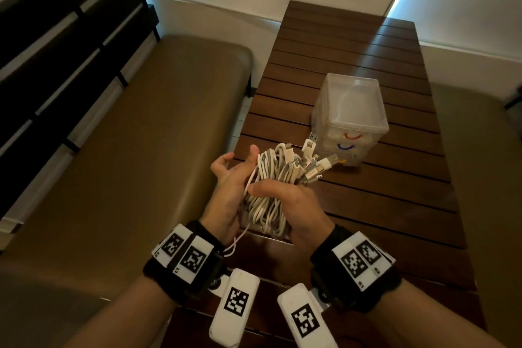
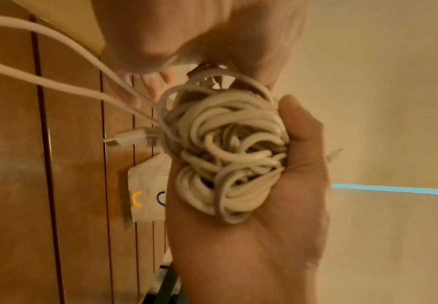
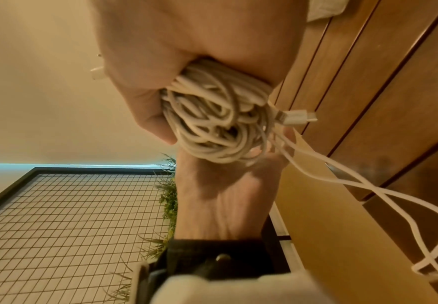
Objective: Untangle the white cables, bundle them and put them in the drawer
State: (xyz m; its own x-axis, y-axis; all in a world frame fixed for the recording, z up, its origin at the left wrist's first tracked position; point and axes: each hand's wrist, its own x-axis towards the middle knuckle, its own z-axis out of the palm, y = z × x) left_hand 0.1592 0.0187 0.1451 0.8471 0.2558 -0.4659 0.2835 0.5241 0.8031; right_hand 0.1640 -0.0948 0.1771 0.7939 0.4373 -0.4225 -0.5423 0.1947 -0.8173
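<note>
Holding the bundle of white cables (image 1: 271,192) in front of me above the near end of the slatted wooden table (image 1: 381,206), I have both hands on it. My right hand (image 1: 293,212) is wrapped around the middle of the coils, thumb across the top and fingers curled underneath, gripping them tightly; the left wrist view shows the looped ends bulging out of that fist. My left hand (image 1: 228,192) sits against the left side of the bundle with its palm toward the coils and its thumb up along them, while its fingers are loosely curled away from the cables, so it steadies more than it clamps. How many cables are in the bundle I cannot count, since the loops overlap, but several connector ends (image 1: 313,161), USB and smaller plugs, fan out from the top toward the far right. One thin loose loop of cable (image 1: 234,243) hangs down from the bundle past my left wrist. One small clear plastic drawer unit (image 1: 350,118) stands on the table just beyond the plugs, apart from them, with three drawers closed: one red handle, one blue, and one yellow seen in the left wrist view. Two padded benches flank the table, one on each side.
</note>
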